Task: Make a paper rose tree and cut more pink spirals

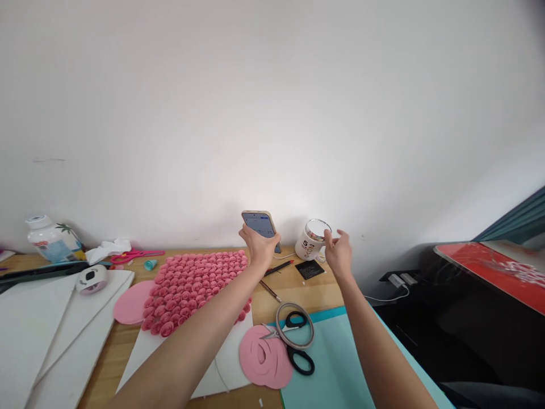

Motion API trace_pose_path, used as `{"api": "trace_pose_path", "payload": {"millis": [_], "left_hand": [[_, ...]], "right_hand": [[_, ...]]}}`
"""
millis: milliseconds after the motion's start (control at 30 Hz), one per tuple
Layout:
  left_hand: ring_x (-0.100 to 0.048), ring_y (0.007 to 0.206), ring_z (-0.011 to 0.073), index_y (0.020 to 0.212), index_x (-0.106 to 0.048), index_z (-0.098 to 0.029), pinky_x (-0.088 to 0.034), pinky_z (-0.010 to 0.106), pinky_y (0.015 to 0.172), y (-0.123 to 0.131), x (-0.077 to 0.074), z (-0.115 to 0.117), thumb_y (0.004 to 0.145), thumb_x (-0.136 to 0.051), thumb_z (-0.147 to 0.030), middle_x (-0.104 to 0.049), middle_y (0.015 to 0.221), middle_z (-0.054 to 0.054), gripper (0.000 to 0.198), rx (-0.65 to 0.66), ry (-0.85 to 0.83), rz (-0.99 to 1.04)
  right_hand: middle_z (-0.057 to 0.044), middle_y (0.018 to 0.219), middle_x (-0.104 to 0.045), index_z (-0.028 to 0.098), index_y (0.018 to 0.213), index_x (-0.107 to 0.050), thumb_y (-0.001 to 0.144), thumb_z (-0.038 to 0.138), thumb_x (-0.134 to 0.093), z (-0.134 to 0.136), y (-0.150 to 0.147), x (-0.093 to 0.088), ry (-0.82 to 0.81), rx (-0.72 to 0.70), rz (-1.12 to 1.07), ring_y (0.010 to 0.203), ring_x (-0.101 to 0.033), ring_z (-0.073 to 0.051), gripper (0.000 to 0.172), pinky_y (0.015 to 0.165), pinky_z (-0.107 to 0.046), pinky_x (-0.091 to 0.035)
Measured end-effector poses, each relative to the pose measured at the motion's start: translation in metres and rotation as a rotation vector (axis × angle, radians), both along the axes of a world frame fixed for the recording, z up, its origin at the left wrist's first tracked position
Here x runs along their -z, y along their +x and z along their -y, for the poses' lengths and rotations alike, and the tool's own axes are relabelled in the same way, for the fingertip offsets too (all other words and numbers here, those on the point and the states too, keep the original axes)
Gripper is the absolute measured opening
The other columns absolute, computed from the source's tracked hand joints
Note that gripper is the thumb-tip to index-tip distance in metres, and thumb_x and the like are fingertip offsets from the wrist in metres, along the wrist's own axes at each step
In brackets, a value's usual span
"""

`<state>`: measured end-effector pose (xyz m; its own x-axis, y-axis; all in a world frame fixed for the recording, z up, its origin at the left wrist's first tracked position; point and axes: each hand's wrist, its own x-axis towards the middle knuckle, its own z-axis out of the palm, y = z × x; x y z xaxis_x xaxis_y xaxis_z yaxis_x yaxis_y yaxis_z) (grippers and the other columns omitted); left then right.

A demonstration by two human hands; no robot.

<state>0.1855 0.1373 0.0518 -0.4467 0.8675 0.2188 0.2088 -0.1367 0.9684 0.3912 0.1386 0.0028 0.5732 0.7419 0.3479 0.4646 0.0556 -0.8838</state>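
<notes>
My left hand [258,248] is closed round the lower part of a smartphone [258,222] that leans upright near the wall, its screen showing a timer. Just right of a white mug [309,243] with a silver rim is my right hand [338,253], thumb and fingers apart, near the mug's handle; whether it touches the mug I cannot tell. Rows of rolled pink paper roses [198,284] cover a white board left of my left forearm. Between my arms lie black-handled scissors [301,362], a roll of tape [309,335] and a cut pink paper spiral [255,366].
A dark card [310,269] and a pencil [270,291] lie on the wooden table. Light blue sheets [332,363] are at the right front. At left are a white bottle [53,241], pink scissors [136,254], a pink disc [130,304] and white boards [34,324].
</notes>
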Motion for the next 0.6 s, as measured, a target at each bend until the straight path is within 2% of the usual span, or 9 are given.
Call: {"api": "trace_pose_path", "payload": {"millis": [100,167,267,400,500,600], "left_hand": [[-0.041,0.112,0.0247,0.099,-0.043,-0.017,-0.039,0.034,0.095,0.003,-0.002,0.001,0.047,-0.078,-0.011,-0.046,0.104,0.007,0.063,0.047,0.047,-0.033],[-0.041,0.112,0.0247,0.101,-0.042,-0.017,-0.039,0.035,0.095,0.005,-0.003,-0.001,0.047,-0.078,-0.011,-0.046,0.105,0.007,0.065,0.054,0.058,-0.037],[-0.04,0.114,0.0253,0.103,-0.041,-0.017,-0.037,0.036,0.097,0.007,-0.007,-0.004,0.048,-0.078,-0.012,-0.045,0.108,0.009,0.067,0.037,0.052,-0.019],[-0.037,0.118,0.0268,0.103,-0.043,-0.017,-0.038,0.037,0.097,0.009,-0.008,-0.011,0.049,-0.08,-0.016,-0.046,0.11,0.01,0.066,-0.024,-0.015,0.063],[-0.04,0.116,0.0304,0.104,-0.043,-0.015,-0.043,0.038,0.089,0.022,-0.002,-0.019,0.049,-0.082,-0.024,-0.046,0.111,0.014,0.068,-0.07,-0.138,0.184],[-0.047,0.109,0.0346,0.108,-0.041,-0.012,-0.046,0.042,0.079,0.047,0.009,-0.026,0.05,-0.082,-0.029,-0.044,0.113,0.021,0.073,-0.056,-0.258,0.32]], "right_hand": [[-0.011,0.07,-0.063,0.014,0.085,-0.062,0.071,0.062,-0.057,-0.006,0.014,-0.005,-0.141,-0.082,-0.091,0.079,-0.062,-0.03,0.05,0.068,-0.043,-0.05],[-0.006,0.057,-0.058,0.016,0.072,-0.061,0.069,0.067,-0.056,-0.008,0.015,-0.003,-0.213,-0.145,-0.167,0.061,-0.061,-0.024,0.051,0.052,-0.038,-0.052],[0.0,0.047,-0.049,0.016,0.067,-0.06,0.067,0.071,-0.056,-0.005,0.01,-0.001,-0.236,-0.189,-0.278,0.049,-0.056,-0.019,0.055,0.038,-0.033,-0.051],[0.005,0.046,-0.041,0.017,0.075,-0.057,0.066,0.075,-0.05,0.006,0.011,-0.011,-0.14,-0.19,-0.396,0.048,-0.052,-0.016,0.059,0.037,-0.034,-0.055],[0.006,0.049,-0.04,0.018,0.079,-0.055,0.066,0.076,-0.05,0.021,0.026,-0.035,-0.049,-0.188,-0.435,0.05,-0.051,-0.014,0.06,0.042,-0.033,-0.058],[0.005,0.051,-0.041,0.017,0.081,-0.058,0.065,0.069,-0.061,0.045,0.044,-0.063,0.0,-0.2,-0.429,0.052,-0.05,-0.012,0.055,0.043,-0.029,-0.058]]}}
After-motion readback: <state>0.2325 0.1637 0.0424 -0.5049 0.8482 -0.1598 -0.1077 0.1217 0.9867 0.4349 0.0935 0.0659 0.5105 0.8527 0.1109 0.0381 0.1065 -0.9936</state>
